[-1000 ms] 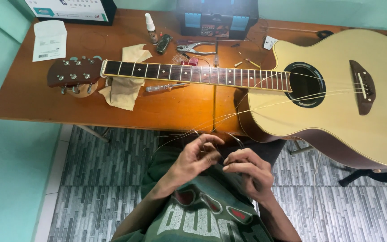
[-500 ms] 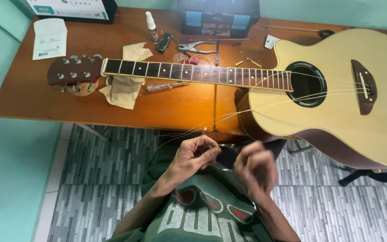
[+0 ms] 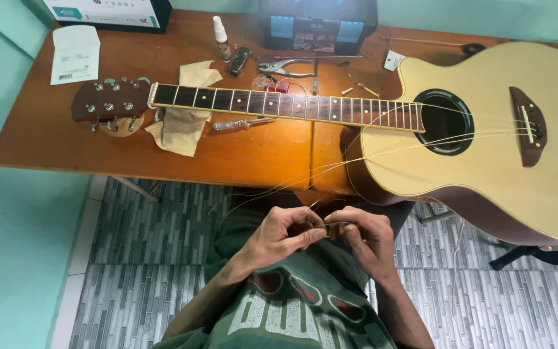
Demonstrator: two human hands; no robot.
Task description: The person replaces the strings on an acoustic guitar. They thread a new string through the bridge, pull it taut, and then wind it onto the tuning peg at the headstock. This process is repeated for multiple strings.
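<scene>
Guitar string (image 3: 350,158), loose and thin, is pinched at its free end between both hands just above the lap, below the table's near edge; the rest runs slack up over the edge to the bridge of the acoustic guitar (image 3: 479,148). Left hand (image 3: 279,236) is closed, thumb and forefinger pressed on the wire; right hand (image 3: 366,236) is closed likewise, fingers curled on the same end, the two hands touching. What exactly is being done to the tip cannot be told, too small. Judged: the end is best kept short between the pinches and slack kept in the run, so the wire is not kinked or snagged on the table (image 3: 46,139) edge. Guitar body overhangs the table at right; its neck lies across a yellow cloth (image 3: 182,129), a screwdriver (image 3: 240,123) just beside it, pliers (image 3: 282,66) and small bottle (image 3: 219,35) farther back. Open room lies over the lap and tiled floor (image 3: 150,258); table edge is near above.
</scene>
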